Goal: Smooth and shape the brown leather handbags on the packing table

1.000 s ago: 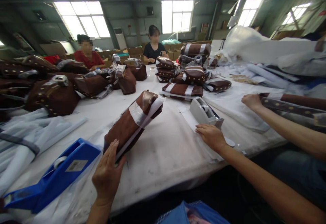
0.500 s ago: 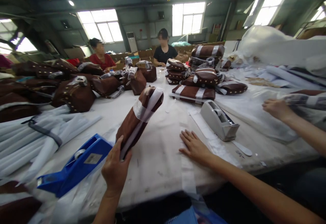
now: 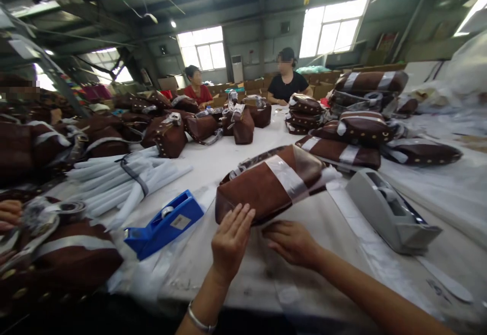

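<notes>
A brown leather handbag (image 3: 262, 188) with a band of clear tape or film round it lies tilted at the middle of the table. My left hand (image 3: 233, 241) holds its lower left edge, fingers straight along its face and thumb hidden. Just below the bag's near edge is my right hand (image 3: 291, 242), fingers stretched out and close together, palm down. Whether its fingertips touch the bag I cannot tell. A blue tape dispenser (image 3: 165, 226) stands left of the bag, and a grey tape dispenser (image 3: 391, 213) stands to the right.
Wrapped brown bags (image 3: 344, 149) are stacked at the back right. More bags (image 3: 167, 137) crowd the left, with a bundle of white rolls (image 3: 110, 185) before them. Another person's hand (image 3: 9, 215) is at a bag at the left edge. Two co-workers sit across the white table (image 3: 182, 279).
The bag has gone from upright in my left hand to lying broadside and low. My right hand has come beside its near edge. The view has swung left.
</notes>
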Action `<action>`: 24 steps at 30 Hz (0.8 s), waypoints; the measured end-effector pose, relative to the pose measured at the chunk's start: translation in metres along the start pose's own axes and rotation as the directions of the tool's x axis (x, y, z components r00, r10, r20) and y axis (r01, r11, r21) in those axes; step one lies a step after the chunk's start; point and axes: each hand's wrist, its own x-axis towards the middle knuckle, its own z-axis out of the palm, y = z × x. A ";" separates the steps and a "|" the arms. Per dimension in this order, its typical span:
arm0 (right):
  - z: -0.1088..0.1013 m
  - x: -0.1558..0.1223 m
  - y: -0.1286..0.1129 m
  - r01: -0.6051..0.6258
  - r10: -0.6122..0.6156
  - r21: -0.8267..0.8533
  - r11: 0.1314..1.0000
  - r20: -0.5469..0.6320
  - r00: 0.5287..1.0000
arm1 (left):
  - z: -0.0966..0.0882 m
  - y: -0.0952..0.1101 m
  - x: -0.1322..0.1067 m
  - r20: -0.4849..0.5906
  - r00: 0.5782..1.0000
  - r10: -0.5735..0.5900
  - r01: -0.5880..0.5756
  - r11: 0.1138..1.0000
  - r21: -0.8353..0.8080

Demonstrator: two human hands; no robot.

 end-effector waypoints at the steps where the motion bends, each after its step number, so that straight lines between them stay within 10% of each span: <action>1: -0.013 -0.005 -0.010 0.039 -0.038 0.021 0.999 -0.038 0.999 | 0.005 0.007 -0.007 0.026 0.999 0.039 -0.039 0.999 -0.004; 6: -0.054 0.016 0.010 -0.198 0.189 -0.017 0.980 -0.237 0.953 | 0.019 0.030 -0.034 0.099 0.988 0.121 -0.116 0.992 -0.049; 11: -0.036 0.088 0.107 -0.589 0.620 -0.198 0.783 0.192 0.760 | 0.017 0.033 -0.035 0.082 0.990 0.119 -0.115 0.992 -0.051; 17: 0.001 0.135 0.166 -0.622 0.646 -0.258 0.739 0.531 0.548 | 0.019 0.034 -0.034 0.037 0.992 0.125 -0.123 0.992 -0.033; 24: 0.031 0.147 0.163 -0.644 0.614 -0.181 0.743 0.568 0.549 | 0.022 0.034 -0.032 0.013 0.991 0.130 -0.130 0.991 -0.023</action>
